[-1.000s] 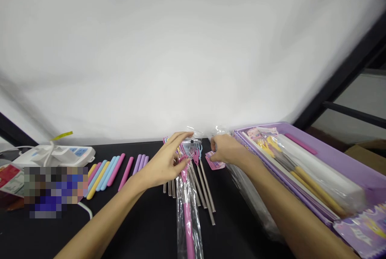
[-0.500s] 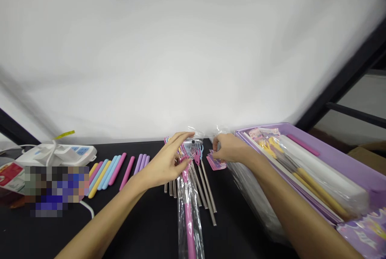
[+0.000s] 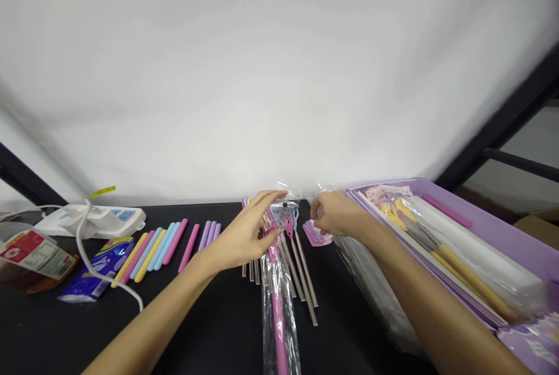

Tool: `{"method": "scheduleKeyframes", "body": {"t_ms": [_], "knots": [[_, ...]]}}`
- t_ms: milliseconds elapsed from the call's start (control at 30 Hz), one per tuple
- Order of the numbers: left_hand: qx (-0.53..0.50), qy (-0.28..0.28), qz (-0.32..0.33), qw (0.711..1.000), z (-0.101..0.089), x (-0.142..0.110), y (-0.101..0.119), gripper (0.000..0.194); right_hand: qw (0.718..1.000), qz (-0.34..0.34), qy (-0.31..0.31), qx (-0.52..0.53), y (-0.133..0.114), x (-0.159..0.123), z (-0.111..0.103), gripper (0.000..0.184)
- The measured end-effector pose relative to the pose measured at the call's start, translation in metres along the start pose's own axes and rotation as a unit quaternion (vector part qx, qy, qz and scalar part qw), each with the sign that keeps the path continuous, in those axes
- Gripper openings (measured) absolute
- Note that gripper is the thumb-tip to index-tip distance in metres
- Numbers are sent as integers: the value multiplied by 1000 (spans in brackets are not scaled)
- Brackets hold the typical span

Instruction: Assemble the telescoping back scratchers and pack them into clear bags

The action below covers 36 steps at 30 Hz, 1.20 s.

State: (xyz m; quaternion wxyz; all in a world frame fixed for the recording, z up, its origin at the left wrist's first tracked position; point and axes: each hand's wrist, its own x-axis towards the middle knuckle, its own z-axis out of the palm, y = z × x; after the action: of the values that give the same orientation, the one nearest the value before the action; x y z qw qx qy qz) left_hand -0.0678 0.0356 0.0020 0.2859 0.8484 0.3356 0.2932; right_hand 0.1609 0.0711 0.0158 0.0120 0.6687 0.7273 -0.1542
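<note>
My left hand (image 3: pixel 250 229) is over the upper end of a clear plastic bag, its fingers stretched out and the thumb apart, touching the bag. Inside the bag lies a long pink stick (image 3: pixel 279 328) with a metal section and a pink head; it looks like a back scratcher. Under and beside it are several metal rods (image 3: pixel 303 264) with pink and blue pronged heads, partly hidden by the hand and bag. My right hand (image 3: pixel 338 215) is closed in a pinch at a small stack of pink printed cards (image 3: pixel 317 235); what is between its fingertips cannot be made out.
Several coloured tubes (image 3: pixel 174 242) lie in a row at left, near a white power strip (image 3: pixel 98 220), a cable, a blue packet (image 3: pixel 98 270) and a labelled container (image 3: pixel 37 255). Clear plastic bags (image 3: pixel 371 282) lie beside the purple bin (image 3: pixel 502 235), which holds packaged yellow-handled items.
The view has shifted slightly, moving most things a little to the right. My right fingers have drawn up a little from the cards. My left hand stays over the bag.
</note>
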Motion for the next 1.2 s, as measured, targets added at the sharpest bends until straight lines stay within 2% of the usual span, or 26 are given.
{"method": "scheduleKeyframes", "body": {"t_ms": [300, 467, 700, 933, 1200], "knots": [[-2, 6, 4, 1000, 0, 0, 0, 63, 998, -3, 13, -68, -1, 0, 8, 38], [-4, 4, 2, 1000, 1, 0, -1, 63, 998, -17, 18, -58, 3, 5, 13, 41], [-11, 1, -4, 1000, 1, -1, -1, 63, 999, 3, 33, -38, 6, 10, 17, 43], [-14, 5, 4, 1000, 0, 0, 1, 61, 999, 23, 34, 9, 10, 11, 9, 31], [-1, 3, 5, 1000, 1, 0, -1, 63, 999, -5, 28, 39, 19, 10, 2, 20]]}}
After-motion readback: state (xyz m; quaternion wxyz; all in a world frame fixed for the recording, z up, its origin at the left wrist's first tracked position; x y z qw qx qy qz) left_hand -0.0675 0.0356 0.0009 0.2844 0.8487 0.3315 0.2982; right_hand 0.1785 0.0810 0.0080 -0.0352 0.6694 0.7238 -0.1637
